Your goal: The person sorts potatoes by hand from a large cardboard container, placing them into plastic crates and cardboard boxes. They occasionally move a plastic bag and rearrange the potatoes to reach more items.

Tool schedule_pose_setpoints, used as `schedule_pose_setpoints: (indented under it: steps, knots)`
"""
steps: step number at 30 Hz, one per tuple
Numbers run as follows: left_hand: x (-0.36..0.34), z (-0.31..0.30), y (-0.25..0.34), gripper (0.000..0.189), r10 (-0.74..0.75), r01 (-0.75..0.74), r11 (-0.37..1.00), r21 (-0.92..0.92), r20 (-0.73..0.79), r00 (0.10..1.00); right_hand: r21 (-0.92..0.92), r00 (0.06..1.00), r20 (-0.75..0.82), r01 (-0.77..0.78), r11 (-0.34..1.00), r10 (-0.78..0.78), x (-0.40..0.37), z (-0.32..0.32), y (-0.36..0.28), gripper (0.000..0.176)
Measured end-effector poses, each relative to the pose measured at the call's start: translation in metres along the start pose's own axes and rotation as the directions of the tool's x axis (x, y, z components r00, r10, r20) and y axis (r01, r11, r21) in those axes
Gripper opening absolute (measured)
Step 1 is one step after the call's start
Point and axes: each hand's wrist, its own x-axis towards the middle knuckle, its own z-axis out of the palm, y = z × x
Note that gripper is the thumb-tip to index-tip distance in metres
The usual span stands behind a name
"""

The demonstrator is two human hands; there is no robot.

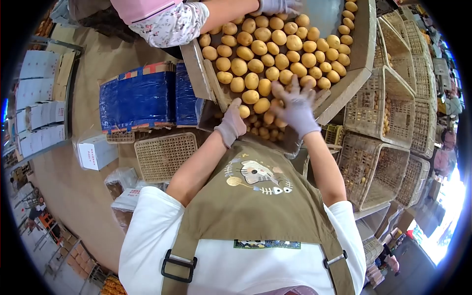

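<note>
My left hand, in a pale glove, is partly curled at the near left corner of the tray, toward 12 o'clock, with one potato against my thumb; I cannot tell how firmly I have hold of it, because my other fingers are mostly hidden. My right hand, gloved too and blurred, is at about 1 o'clock, open with its fingers spread over the near edge of the potatoes; I cannot tell whether its fingertips touch any of them. These yellow potatoes lie close together across the tray from 11 to 1 o'clock, and a line of them runs up its right side. Between my hands, more potatoes sit lower down, just beyond the top of my brown apron. At 12 o'clock, at the far end of the tray, is a co-worker's gloved hand, and that person's flowered sleeve is at 11. A stack wrapped in blue plastic stands at 10 o'clock from me, while a plastic crate and, farther out, a white box are at 9. Toward 3 o'clock there are more crates, some with potatoes inside.
</note>
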Motion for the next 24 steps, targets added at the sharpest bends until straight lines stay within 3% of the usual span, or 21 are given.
schedule_pose_setpoints:
  steps: [1,2,3,4,6,7,8,9,10,12,14,15,18,19,22,23,24]
  knots:
    - [0.005,0.003,0.003,0.062,-0.005,0.008,0.978,-0.211,0.016,1.0,0.001,0.996,-0.001,0.085,0.996,-0.085,-0.009,0.01,-0.003,0.064]
    - [0.007,0.006,0.005,0.068,-0.009,0.02,0.909,-0.416,0.03,1.0,0.161,0.979,0.034,0.195,0.967,-0.203,-0.013,0.009,0.008,0.055]
    - [0.006,0.009,0.003,0.074,-0.013,0.035,0.795,-0.606,0.042,0.999,0.205,0.968,0.053,0.231,0.951,-0.246,-0.015,0.005,0.018,0.048]
    - [-0.001,0.015,0.01,0.074,-0.066,0.051,0.815,-0.578,-0.005,0.998,0.248,0.953,0.071,0.268,0.931,-0.293,-0.014,-0.001,0.024,0.042]
    - [-0.018,0.028,0.032,0.074,-0.162,0.087,0.851,-0.518,-0.102,0.982,0.5,1.0,0.001,0.016,0.866,-0.019,0.007,0.005,0.026,0.03]
    - [-0.013,0.026,0.031,0.075,-0.292,0.153,0.797,-0.585,-0.152,0.944,0.365,0.991,-0.131,0.07,0.928,-0.023,0.011,0.01,0.021,0.029]
    - [-0.006,0.024,0.027,0.076,-0.295,0.153,0.735,-0.661,-0.109,0.949,0.218,0.964,-0.262,0.107,0.97,-0.047,0.015,0.01,0.01,0.028]
    - [0.0,0.021,0.021,0.078,-0.297,0.158,0.668,-0.727,-0.065,0.953,0.148,0.993,-0.078,0.105,0.983,-0.094,0.014,0.007,-0.001,0.028]
    - [0.005,0.018,0.017,0.08,-0.294,0.168,0.597,-0.784,-0.019,0.955,0.141,0.983,-0.081,0.175,0.974,-0.165,0.018,0.006,-0.01,0.021]
    - [0.004,0.019,0.017,0.087,-0.27,0.17,0.516,-0.839,0.029,0.962,0.505,0.983,-0.044,0.177,0.845,-0.179,0.042,0.0,-0.034,0.027]
    - [0.002,0.029,0.022,0.092,-0.291,0.133,0.42,-0.898,0.006,0.957,0.366,0.954,-0.154,0.296,0.882,-0.257,0.066,-0.008,-0.069,0.028]
    - [-0.001,0.028,0.016,0.098,-0.169,0.103,0.515,-0.851,0.017,0.985,0.278,0.969,-0.05,0.246,0.928,-0.242,0.078,-0.002,-0.085,0.032]
    - [-0.001,0.023,0.018,0.084,-0.145,0.13,0.431,-0.893,0.073,0.987,0.004,0.979,0.14,0.147,0.989,-0.146,0.089,-0.014,-0.119,0.044]
    - [0.002,0.02,0.012,0.092,-0.122,0.138,0.456,-0.879,0.092,0.988,0.059,0.95,0.27,0.147,0.987,-0.158,0.097,-0.025,-0.116,0.051]
    - [0.009,0.011,-0.002,0.102,-0.177,0.235,0.385,-0.893,0.178,0.968,0.131,0.889,0.424,0.129,0.983,-0.173,0.116,-0.017,-0.103,0.063]
    - [0.009,0.011,-0.001,0.106,-0.247,0.208,0.409,-0.888,0.111,0.963,0.113,0.916,0.368,0.126,0.986,-0.16,0.113,-0.014,-0.1,0.057]
    - [0.009,0.011,0.0,0.103,-0.213,0.209,0.435,-0.876,0.126,0.969,0.193,0.943,0.278,0.132,0.972,-0.183,0.109,-0.01,-0.094,0.055]
